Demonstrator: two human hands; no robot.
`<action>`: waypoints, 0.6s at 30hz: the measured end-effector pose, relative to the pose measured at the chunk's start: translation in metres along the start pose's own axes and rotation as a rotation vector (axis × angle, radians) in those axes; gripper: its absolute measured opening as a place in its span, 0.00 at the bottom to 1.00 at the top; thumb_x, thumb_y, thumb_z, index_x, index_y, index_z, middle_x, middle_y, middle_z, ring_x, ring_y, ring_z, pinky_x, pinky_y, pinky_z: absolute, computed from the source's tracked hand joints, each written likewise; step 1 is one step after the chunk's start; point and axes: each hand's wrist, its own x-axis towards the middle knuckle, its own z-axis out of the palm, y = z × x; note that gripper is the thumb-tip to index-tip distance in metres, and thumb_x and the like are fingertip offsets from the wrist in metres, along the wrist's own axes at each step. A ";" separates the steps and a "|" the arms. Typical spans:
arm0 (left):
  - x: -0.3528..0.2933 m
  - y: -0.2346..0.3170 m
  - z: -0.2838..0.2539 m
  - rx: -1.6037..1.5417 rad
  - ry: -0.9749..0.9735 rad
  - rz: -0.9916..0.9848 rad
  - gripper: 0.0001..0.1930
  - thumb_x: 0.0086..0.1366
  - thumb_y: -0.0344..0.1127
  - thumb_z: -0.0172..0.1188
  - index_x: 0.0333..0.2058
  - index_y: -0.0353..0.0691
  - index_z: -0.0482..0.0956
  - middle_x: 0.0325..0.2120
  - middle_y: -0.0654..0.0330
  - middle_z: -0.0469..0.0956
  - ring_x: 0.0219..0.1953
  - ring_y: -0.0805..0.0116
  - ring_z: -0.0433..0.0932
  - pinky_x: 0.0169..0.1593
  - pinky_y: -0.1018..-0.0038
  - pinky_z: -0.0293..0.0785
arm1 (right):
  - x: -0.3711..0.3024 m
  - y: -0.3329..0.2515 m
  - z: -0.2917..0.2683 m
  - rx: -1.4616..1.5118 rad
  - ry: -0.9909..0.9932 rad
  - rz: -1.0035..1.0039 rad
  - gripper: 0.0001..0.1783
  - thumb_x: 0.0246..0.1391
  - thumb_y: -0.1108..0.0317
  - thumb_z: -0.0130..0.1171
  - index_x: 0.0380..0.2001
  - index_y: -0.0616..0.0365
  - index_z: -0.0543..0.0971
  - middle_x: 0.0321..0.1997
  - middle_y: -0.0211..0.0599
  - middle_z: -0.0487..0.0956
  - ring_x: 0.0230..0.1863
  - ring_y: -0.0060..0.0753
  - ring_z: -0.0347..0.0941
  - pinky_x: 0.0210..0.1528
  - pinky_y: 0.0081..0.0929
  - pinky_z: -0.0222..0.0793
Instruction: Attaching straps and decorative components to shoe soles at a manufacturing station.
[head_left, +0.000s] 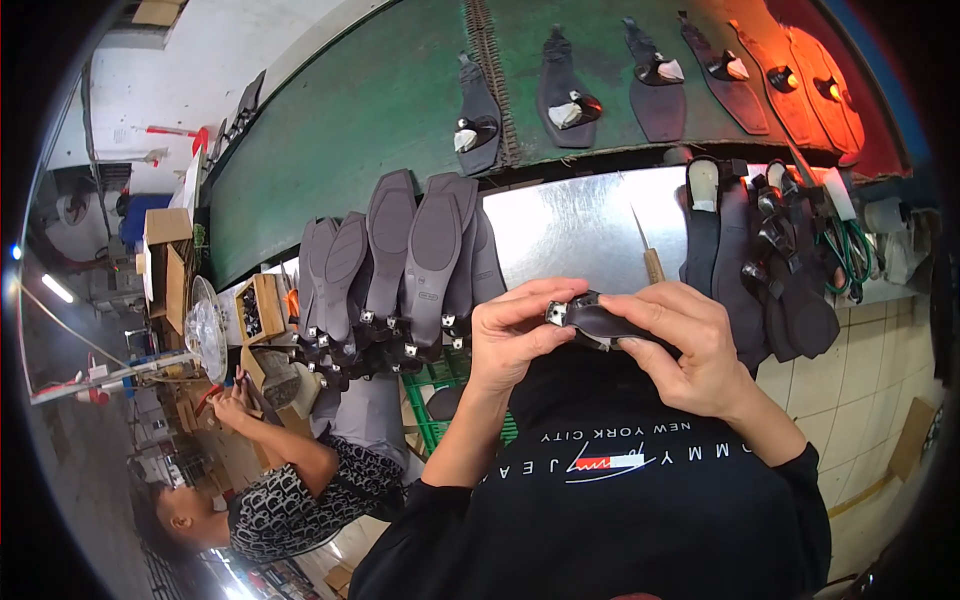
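Observation:
Both my hands are raised in front of my chest, holding one dark shoe part with a shiny metal fitting (600, 322) at its left end. My left hand (510, 335) pinches the metal end between thumb and fingers. The fingers of my right hand (690, 345) close on the dark, curved right side, with the thumb beneath. The rest of the part is hidden, so I cannot tell its full shape. Just beyond my hands, a pointed tool with a wooden handle (653, 264) lies on the shiny metal worktop (560, 235).
Several dark sandals (570, 95) lie on the green belt (360, 130), the right ones under orange light. Grey soles with metal fittings (430, 265) are stacked left, dark soles (735, 270) right. A co-worker (300, 500) works at far left, near a fan (206, 330).

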 end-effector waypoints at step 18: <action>0.001 -0.002 -0.002 0.166 -0.093 0.041 0.21 0.47 0.12 0.55 0.42 0.30 0.80 0.49 0.40 0.73 0.50 0.59 0.74 0.48 0.74 0.73 | -0.007 0.004 0.003 -0.119 0.017 -0.031 0.21 0.36 0.75 0.64 0.41 0.58 0.79 0.30 0.35 0.76 0.28 0.36 0.73 0.30 0.29 0.69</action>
